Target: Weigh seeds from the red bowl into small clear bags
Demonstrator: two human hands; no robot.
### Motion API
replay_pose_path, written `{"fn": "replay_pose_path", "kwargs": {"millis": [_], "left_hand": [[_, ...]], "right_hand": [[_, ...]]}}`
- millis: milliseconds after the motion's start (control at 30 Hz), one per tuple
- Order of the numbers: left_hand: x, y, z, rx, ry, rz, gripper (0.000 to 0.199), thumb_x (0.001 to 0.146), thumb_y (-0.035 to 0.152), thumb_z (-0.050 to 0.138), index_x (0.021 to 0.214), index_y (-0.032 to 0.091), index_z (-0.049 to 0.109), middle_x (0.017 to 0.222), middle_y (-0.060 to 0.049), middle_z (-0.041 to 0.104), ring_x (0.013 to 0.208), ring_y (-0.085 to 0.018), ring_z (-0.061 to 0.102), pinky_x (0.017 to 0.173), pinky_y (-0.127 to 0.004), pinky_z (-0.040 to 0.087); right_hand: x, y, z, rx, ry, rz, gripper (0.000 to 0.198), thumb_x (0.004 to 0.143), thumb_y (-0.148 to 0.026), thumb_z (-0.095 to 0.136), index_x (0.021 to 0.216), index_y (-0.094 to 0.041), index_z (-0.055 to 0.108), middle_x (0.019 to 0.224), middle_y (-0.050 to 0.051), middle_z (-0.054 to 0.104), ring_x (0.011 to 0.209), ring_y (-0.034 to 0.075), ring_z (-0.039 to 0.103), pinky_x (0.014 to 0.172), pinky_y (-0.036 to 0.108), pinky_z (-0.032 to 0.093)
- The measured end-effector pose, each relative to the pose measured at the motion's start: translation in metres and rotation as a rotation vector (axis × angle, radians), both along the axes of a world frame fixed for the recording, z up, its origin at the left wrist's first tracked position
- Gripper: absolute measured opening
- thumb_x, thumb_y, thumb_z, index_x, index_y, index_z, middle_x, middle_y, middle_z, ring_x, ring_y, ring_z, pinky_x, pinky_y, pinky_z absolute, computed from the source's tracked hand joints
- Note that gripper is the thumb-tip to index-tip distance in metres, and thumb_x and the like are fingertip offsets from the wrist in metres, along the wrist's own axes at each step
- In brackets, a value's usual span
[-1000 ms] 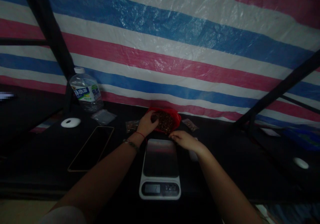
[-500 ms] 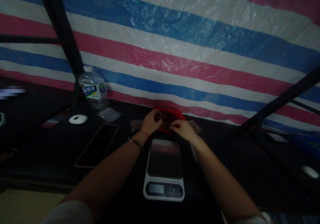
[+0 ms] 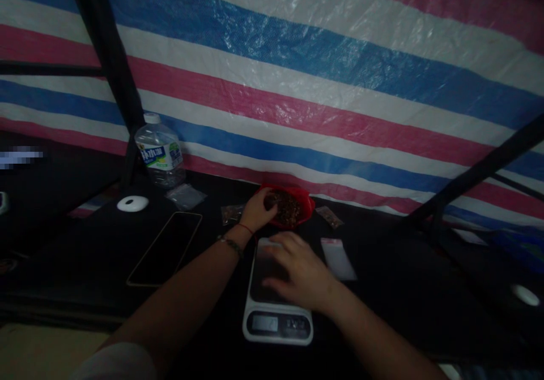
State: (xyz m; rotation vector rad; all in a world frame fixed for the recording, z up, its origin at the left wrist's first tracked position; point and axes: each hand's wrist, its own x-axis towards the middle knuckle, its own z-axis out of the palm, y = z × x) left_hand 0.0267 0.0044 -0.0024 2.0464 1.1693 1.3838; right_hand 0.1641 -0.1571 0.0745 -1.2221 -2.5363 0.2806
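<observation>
At the back of the black table, a red plastic bag [image 3: 306,203] lies open, filled with small brown dried pieces [image 3: 289,207] too fine to name. My left hand [image 3: 257,210] is curled round the bag's left rim, thumb toward the contents. Over the digital kitchen scale [image 3: 278,327], my right hand [image 3: 300,269] has its fingers spread and holds nothing visible; whether it touches the plate I cannot tell. Small filled clear bags lie on either side of the red one: a left packet [image 3: 230,214] and a right packet [image 3: 329,217]. An unfilled zip bag [image 3: 339,260] rests right of the scale.
To the left are a phone [image 3: 166,248], a white oval object [image 3: 132,203], a stack of clear bags [image 3: 186,196] and a large plastic bottle [image 3: 159,152]. Striped sheeting [image 3: 297,97] hangs behind the table, with dark metal posts [image 3: 111,57] at the sides.
My right hand has drawn back from the red bag to above the scale and its fingers have spread. The zip bag at right is now uncovered. My left hand stays at the bag.
</observation>
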Motion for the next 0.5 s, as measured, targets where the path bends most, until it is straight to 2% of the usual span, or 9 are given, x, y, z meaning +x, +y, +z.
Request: {"fn": "replay_pose_path", "kwargs": {"millis": [33,100,233,333,500], "left_hand": [[-0.001,0.001,0.0,0.006,-0.026,0.032,0.045,0.073,0.022,0.063,0.116,0.019,0.052,0.104,-0.005,0.066,0.096,-0.019,0.064,0.09,-0.034,0.05],[-0.002,0.002,0.0,0.025,-0.076,0.119,0.042,0.074,0.023,0.062,0.114,0.018,0.052,0.103,-0.006,0.066,0.096,-0.02,0.064,0.09,-0.034,0.05],[-0.007,0.009,-0.003,0.054,-0.164,0.218,0.044,0.073,0.023,0.063,0.115,0.016,0.052,0.106,-0.008,0.065,0.097,-0.02,0.063,0.091,-0.035,0.05],[-0.01,0.013,-0.007,0.041,-0.216,0.226,0.045,0.073,0.023,0.063,0.116,0.017,0.051,0.104,-0.008,0.065,0.096,-0.02,0.064,0.09,-0.035,0.05],[-0.009,0.015,-0.009,0.032,-0.242,0.234,0.044,0.074,0.024,0.063,0.116,0.017,0.051,0.103,-0.008,0.066,0.095,-0.02,0.064,0.09,-0.036,0.05]], "right_hand": [[-0.005,-0.014,-0.007,-0.02,-0.051,0.052,0.061,0.077,-0.049,0.065,0.131,-0.026,0.049,0.137,0.007,0.047,0.128,0.029,0.037,0.105,0.046,0.033],[-0.013,-0.032,-0.022,-0.051,-0.14,0.099,0.063,0.081,-0.051,0.059,0.137,-0.029,0.041,0.146,0.006,0.038,0.135,0.032,0.026,0.109,0.053,0.025],[-0.01,-0.03,-0.045,-0.059,-0.23,0.054,0.058,0.088,-0.051,0.05,0.14,-0.031,0.036,0.148,0.005,0.035,0.138,0.032,0.021,0.11,0.057,0.018],[0.001,-0.02,-0.048,-0.054,-0.249,0.079,0.06,0.087,-0.053,0.05,0.141,-0.031,0.035,0.148,0.005,0.035,0.138,0.03,0.022,0.112,0.054,0.019],[0.018,-0.011,-0.038,-0.05,-0.256,0.097,0.061,0.085,-0.052,0.054,0.14,-0.03,0.038,0.147,0.006,0.036,0.138,0.031,0.023,0.111,0.053,0.021]]}}
